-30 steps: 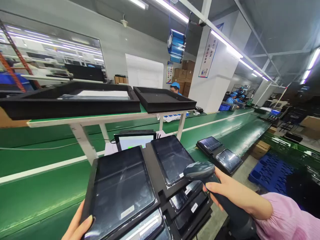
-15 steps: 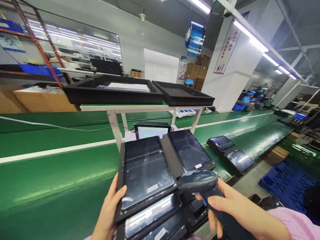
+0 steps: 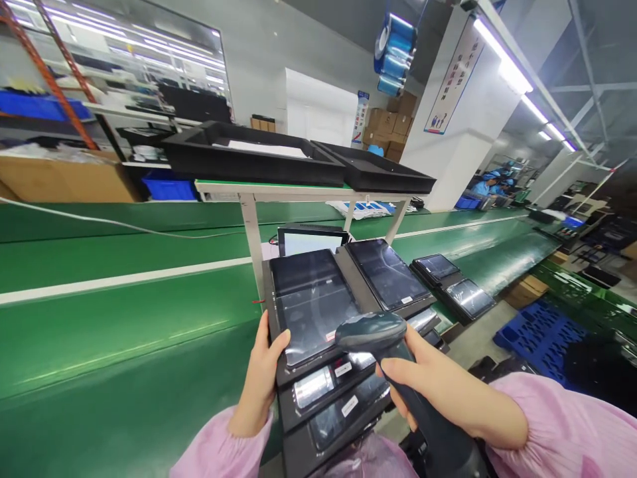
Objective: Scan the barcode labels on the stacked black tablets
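Note:
My right hand (image 3: 423,372) is wrapped round the grip of a dark barcode scanner (image 3: 372,330). The scanner's head is over the near right corner of a tablet (image 3: 313,299), by a small label with a reddish glow. This tablet and a second tablet (image 3: 388,273) lie side by side in a black foam tray (image 3: 351,282). On the tray's left edge my left hand (image 3: 261,372) is closed, thumb on top near the tablet's corner and fingers at the side. Below, lower trays show more tablets (image 3: 343,405) with white labels.
Behind the stack, a screen (image 3: 313,242) stands under a white-legged rack (image 3: 251,226) bearing two black trays (image 3: 263,159). More tablets (image 3: 470,297) in a tray lie right on the green conveyor (image 3: 124,318). A blue pallet (image 3: 532,338) is on the floor. Co-workers sit far right.
The scanner head has moved left, from the gap between the tablets to the left tablet's label, where a reddish glow now shows. My view has shifted; my left hand still grips the tray edge.

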Demonstrator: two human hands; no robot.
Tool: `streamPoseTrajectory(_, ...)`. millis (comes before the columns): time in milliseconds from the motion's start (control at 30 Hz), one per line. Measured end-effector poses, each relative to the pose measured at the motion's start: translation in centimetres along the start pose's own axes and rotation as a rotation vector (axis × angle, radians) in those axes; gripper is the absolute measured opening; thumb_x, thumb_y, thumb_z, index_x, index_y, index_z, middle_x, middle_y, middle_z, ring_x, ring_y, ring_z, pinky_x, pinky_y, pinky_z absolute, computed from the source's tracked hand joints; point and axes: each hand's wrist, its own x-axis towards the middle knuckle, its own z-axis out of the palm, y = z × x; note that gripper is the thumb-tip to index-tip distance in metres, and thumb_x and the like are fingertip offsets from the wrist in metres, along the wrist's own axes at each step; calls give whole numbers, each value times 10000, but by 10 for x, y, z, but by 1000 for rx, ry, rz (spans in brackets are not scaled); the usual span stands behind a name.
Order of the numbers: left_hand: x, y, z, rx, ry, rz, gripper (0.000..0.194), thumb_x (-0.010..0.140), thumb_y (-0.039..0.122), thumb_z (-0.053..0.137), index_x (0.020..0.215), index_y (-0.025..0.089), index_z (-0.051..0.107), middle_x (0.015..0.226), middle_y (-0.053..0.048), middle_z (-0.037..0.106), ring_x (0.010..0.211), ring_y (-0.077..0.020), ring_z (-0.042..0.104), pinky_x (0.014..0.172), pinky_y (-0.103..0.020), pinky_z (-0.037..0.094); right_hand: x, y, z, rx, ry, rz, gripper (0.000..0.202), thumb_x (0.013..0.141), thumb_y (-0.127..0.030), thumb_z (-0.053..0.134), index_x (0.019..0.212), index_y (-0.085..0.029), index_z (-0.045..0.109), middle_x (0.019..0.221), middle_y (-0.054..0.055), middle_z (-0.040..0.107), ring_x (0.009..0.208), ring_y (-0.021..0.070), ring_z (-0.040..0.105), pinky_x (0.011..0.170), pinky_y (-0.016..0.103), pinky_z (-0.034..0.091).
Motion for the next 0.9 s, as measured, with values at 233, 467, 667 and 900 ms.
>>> streamPoseTrajectory(233, 3, -3, -2, 27, -14, 21, 826, 721, 469, 671, 1449, 268, 335, 1461, -48, 409, 1297, -271, 415, 1087, -397, 324, -8, 1, 9, -9, 22, -7, 605, 821, -372, 506, 1342, -227, 235, 507, -60, 552, 411, 112, 466, 404, 190, 377)
streamPoseTrajectory(467, 1, 1, -1, 18, -30, 24, 818, 734, 449, 671, 1452, 253, 333, 1449, -61, 428, 1275, -275, 441, 1074, -390, 342, -11, 27, 7, -27, 7, 114, 616, 804, -320, 484, 1354, -208, 229, 508, -56, 539, 392, 97, 445, 373, 159, 363)
streamPoseTrajectory(667, 1, 2, -1, 34, -24, 23, 765, 749, 447, 665, 1435, 297, 363, 1441, -20, 443, 1266, -241, 455, 1059, -341, 362, -12, 35, 5, -26, -7, 95, 660, 806, -328, 489, 1385, -197, 199, 502, -65, 519, 402, 103, 444, 387, 169, 367)
streamPoseTrajectory(900, -3, 7, 1, 52, 5, -15, 792, 704, 489, 691, 1416, 308, 394, 1414, -22, 474, 1259, -294, 455, 1088, -440, 327, -21, 32, -28, -29, 16, 5, 732, 797, -341, 566, 1394, -207, 165, 798, 13, 607, 465, 85, 496, 421, 190, 397)
